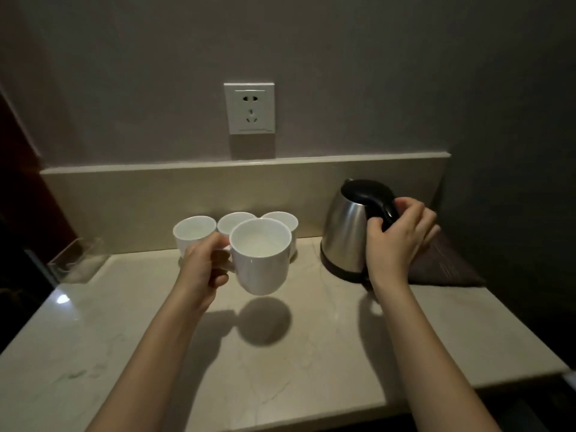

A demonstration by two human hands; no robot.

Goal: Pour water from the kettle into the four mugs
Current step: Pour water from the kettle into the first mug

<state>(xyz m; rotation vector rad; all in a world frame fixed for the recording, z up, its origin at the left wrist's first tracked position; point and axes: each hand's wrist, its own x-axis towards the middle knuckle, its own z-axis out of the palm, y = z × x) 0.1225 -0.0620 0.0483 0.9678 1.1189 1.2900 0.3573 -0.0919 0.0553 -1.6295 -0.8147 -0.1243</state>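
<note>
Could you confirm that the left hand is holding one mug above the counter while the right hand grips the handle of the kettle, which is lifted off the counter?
Not quite: the kettle is not lifted; it stands on the counter, as the head view shows. The rest holds: the left hand holds one mug above the counter, and the right hand has its grip on the kettle's handle.

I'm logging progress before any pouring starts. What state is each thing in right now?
Held mug: lifted off the counter by the left hand, upright.
Three back mugs: standing upright on the counter.
Kettle: standing on the counter, lid shut, not pouring.
Right hand: wrapped around the kettle handle.
Wall socket: nothing plugged in.
</note>
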